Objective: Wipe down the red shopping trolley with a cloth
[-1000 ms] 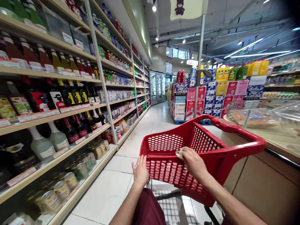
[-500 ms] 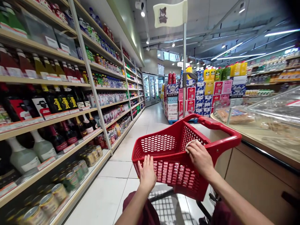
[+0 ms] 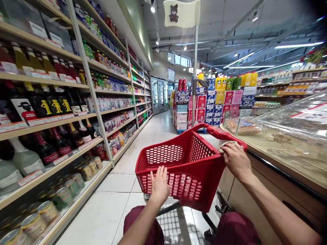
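A red plastic shopping cart (image 3: 204, 183) stands side-on before me, its basket of pierced walls slanting up to the handle on the right. My right hand (image 3: 236, 160) is closed over a pale, crumpled cloth (image 3: 227, 144), pressing it on the red frame near the handle. Against the near side wall, by its top rim, lies my left hand (image 3: 160, 185) with fingers stretched out and nothing held. A thin pole (image 3: 195, 61) rises behind the cart and carries a cream flag with a bear (image 3: 182, 13). The palm side of each hand is hidden.
Long shelves (image 3: 94, 105) of bottles and cans line the left. At right is a counter (image 3: 265, 153) with a clear cover (image 3: 301, 117). Stacked drink boxes (image 3: 199, 109) stand beyond the cart, with glass-door fridges (image 3: 159, 93) farther back. Pale tiles (image 3: 122, 183) cover the floor.
My right hand has moved with the cloth from the side wall's top rim rightward and up to the handle. My left hand stays at the side wall. The whole view has shifted slightly.
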Available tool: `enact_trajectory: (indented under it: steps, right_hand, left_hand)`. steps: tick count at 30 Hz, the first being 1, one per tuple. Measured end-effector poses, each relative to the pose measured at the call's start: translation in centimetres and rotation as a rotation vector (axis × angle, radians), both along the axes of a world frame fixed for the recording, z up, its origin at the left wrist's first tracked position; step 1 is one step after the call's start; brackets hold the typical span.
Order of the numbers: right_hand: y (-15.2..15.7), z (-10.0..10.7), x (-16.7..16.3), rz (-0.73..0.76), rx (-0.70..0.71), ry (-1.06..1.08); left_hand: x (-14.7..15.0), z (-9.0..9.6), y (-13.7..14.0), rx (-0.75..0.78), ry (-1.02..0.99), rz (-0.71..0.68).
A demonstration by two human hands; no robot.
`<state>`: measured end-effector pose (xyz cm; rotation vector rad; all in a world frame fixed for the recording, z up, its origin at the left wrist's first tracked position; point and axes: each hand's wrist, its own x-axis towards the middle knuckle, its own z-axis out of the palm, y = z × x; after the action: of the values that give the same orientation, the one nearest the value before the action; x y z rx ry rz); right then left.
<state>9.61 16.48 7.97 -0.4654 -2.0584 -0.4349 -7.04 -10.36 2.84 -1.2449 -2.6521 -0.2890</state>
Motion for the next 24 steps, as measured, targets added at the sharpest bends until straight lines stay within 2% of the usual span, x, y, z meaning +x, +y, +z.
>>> enact_trajectory:
  steps: [2,4,6,10,12,14,18,21,24]
  right_hand:
    - [-1.2,-0.1,-0.6,0.027,0.01,-0.028]
    - [-2.4,-0.4,-1.5,0.137,0.048,-0.12]
    - [-2.1,-0.4,-1.3,0.192,0.085,-0.172]
    - [3.0,0.4,2.3,-0.008,0.023,0.018]
    - [4.5,0.5,3.1,-0.056,-0.014,0.106]
    - [4.0,0.2,2.2,0.015,-0.013,0.086]
    - [1.1,-0.5,-1.5,0.214,0.016,-0.027]
    - [1.8,-0.3,-2.2,0.126,-0.024,0.017]
    - [4.2,-0.1,-1.9,0.004,-0.101,0.066]
  left_hand:
    - [0.1,0.2,0.3,-0.002,0.006,0.01]
    - [-0.1,0.3,0.4,-0.008,0.018,0.024]
    - [-0.4,0.2,0.4,-0.014,0.031,0.032]
    - [-0.9,-0.3,0.2,-0.003,0.058,0.031]
    - [-0.9,-0.5,0.1,0.001,0.056,0.049]
    - [-1.0,-0.3,-0.1,0.004,0.047,0.069]
    - [-1.1,0.5,-0.9,0.035,0.048,0.069]
    - [-1.4,0.9,-2.0,0.075,0.053,0.037]
    - [-1.7,0.6,-3.2,0.124,0.059,0.097]
